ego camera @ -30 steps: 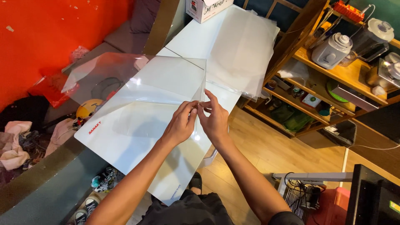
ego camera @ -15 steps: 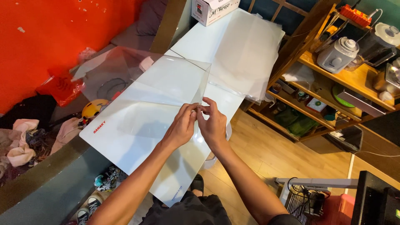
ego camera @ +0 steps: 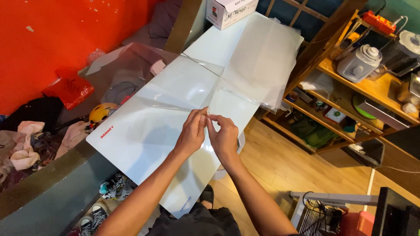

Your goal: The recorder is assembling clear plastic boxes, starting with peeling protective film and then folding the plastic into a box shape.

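1. Head view: the left hand (ego camera: 191,133) and right hand (ego camera: 223,135) meet, fingers (ego camera: 204,117) narrowly pinched on the near edge of a clear plastic sheet (ego camera: 183,89).
2. The sheet spreads away beyond the fingers across the white bench (ego camera: 131,144); a sheet stack (ego camera: 262,61) lies further off.

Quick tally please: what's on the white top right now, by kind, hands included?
Hands: 2, left hand and right hand, both pinching the near corner of the clear sheet
Clear sheet being handled: 1
Stack of clear sheets: 1
Cardboard box: 1
Total: 5, all over the white top
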